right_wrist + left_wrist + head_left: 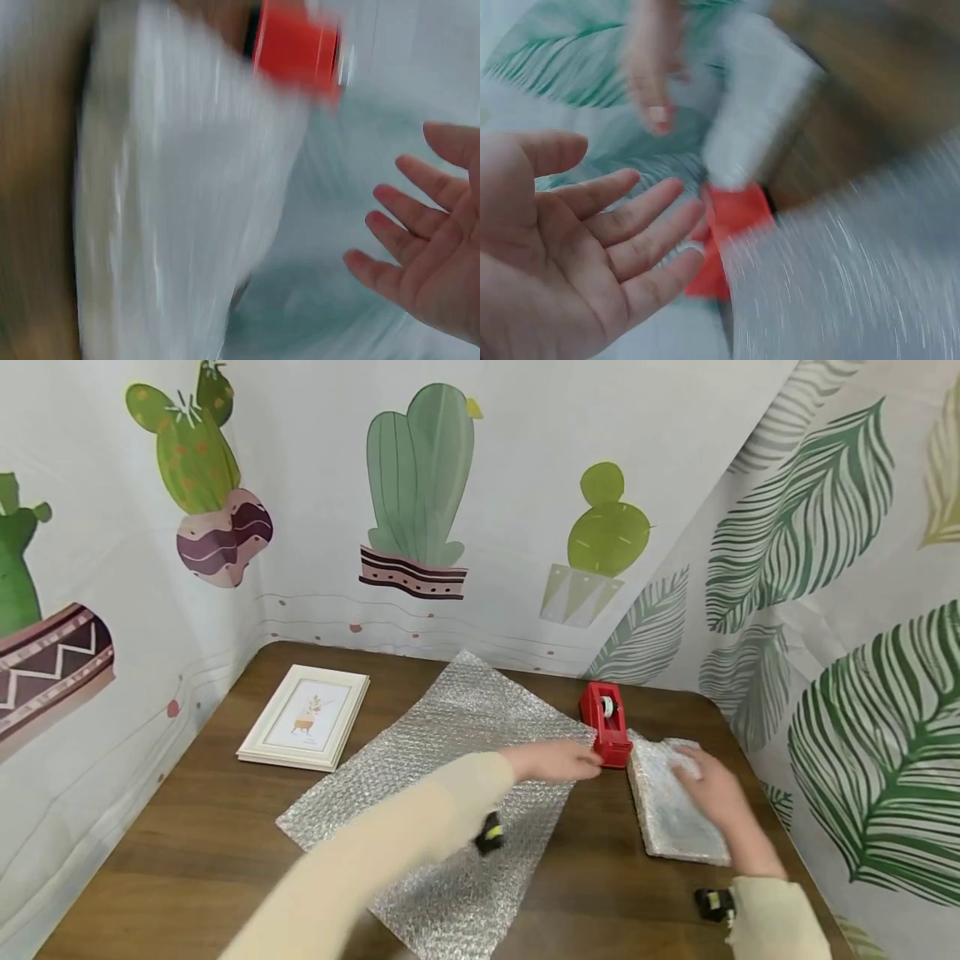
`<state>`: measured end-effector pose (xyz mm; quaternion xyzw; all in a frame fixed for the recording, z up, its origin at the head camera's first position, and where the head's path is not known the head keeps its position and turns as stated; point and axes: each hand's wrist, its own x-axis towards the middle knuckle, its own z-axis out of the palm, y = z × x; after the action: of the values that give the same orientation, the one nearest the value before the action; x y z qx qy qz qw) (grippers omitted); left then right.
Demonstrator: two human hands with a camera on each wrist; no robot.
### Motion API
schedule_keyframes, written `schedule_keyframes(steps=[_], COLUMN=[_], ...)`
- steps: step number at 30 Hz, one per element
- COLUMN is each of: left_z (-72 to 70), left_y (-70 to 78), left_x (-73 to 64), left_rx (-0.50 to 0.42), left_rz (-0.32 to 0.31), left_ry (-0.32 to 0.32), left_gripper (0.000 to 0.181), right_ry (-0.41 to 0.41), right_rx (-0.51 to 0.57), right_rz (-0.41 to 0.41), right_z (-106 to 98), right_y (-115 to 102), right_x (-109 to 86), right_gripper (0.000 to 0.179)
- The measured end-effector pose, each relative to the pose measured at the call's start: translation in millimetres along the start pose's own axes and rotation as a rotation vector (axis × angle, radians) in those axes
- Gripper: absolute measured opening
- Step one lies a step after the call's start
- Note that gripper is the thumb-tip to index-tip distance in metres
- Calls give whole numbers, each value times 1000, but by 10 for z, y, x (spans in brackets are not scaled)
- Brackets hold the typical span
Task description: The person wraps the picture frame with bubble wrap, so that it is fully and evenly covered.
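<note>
My left hand (553, 761) reaches over the right side of a bubble wrap sheet (487, 718), near the red tape dispenser (613, 735). In the left wrist view its fingers are spread and the palm holds nothing. My right hand (712, 785) is over a bubble-wrapped flat package (678, 822) at the table's right; whether it touches the package cannot be told. The right wrist view shows the right hand's fingers (416, 217) extended, with nothing in them. White-framed pictures (303, 717), seemingly stacked, lie at the left. Both wrist views are blurred.
The brown wooden table (180, 835) carries all of these. Behind it and at its sides hangs a white cloth (315, 527) printed with cacti and leaves. A small black device (489, 833) sits at the left wrist, another (714, 904) at the right.
</note>
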<state>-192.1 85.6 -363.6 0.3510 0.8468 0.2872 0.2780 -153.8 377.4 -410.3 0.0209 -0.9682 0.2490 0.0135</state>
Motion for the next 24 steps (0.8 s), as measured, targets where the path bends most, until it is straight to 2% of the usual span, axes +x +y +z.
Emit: schedule_keyframes(steps=[2, 4, 6, 10, 13, 16, 19, 24], left_z=[5, 61, 132, 233, 289, 364, 439, 507], left_y=[-197, -429, -685, -1199, -1511, -1744, -1913, -2083], left_x=[-253, -531, -805, -1296, -1598, -1834, -1995, -2135], left_rx=[128, 176, 170, 119, 138, 241, 330, 349], left_rz=[-20, -65, -99, -79, -64, -67, -85, -135], left_ry=[15, 30, 63, 182, 267, 299, 285, 246], left_gripper=[47, 48, 49, 47, 49, 62, 80, 92], right_ry=[31, 4, -5, 12, -5, -80, -197, -374], right_rx=[-10, -10, -30, -61, -75, -103, -141, -168], right_rz=[-138, -212, -280, -362, -388, -378, -336, -260], right_z=[228, 429, 608, 909, 1113, 1278, 1394, 1507], right_y=[-281, -533, -726, -1008, -1156, -1257, -1317, -1347], right_x=[-43, -111, -179, -275, -298, -314, -328, -324], right_gripper=[42, 41, 40, 38, 38, 43, 56, 78])
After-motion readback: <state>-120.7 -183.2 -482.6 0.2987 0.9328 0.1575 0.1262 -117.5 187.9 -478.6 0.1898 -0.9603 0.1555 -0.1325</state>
